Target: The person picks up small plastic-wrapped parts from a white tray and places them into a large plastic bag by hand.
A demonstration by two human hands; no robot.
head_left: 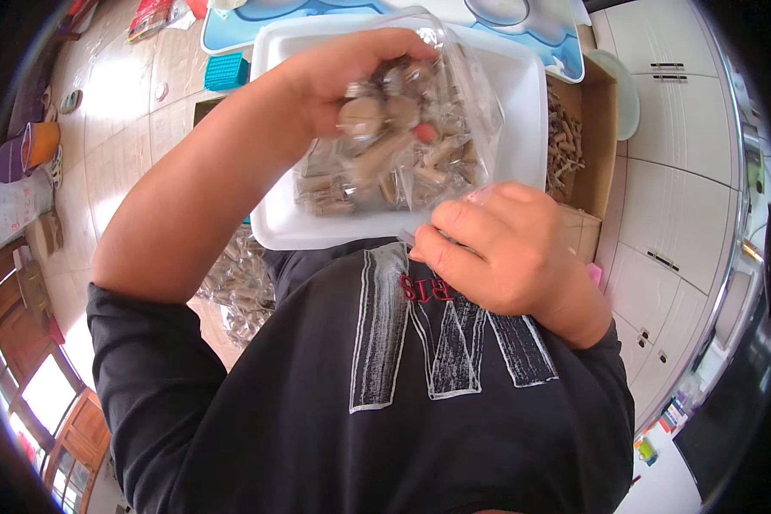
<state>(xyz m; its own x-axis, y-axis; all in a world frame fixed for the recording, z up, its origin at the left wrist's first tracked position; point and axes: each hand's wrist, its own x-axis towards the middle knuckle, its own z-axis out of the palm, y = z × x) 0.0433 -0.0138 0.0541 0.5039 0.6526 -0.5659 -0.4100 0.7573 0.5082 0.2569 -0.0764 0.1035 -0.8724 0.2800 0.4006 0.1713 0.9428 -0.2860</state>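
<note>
A clear plastic bag (481,111) filled with light brown cylindrical pieces (377,158) is held over a white plastic tub (522,111). My left hand (364,68) curls round the bag's upper left part, with round-ended pieces between thumb and fingers. Some of its fingers are hidden behind the plastic and the pieces. My right hand (497,244) is closed at the tub's near right edge, pinching the bag's loose lower edge between thumb and fingers. More brown pieces in clear wrapping lie in the tub beneath, and the shiny film blurs where the bag ends.
A cardboard box (604,141) of loose brown pieces stands right of the tub. Behind the tub is a blue and white patterned surface (557,43), with a teal basket (226,73) to its left. Wrapped packets (240,283) lie below my left arm. White cabinets (677,120) line the right side.
</note>
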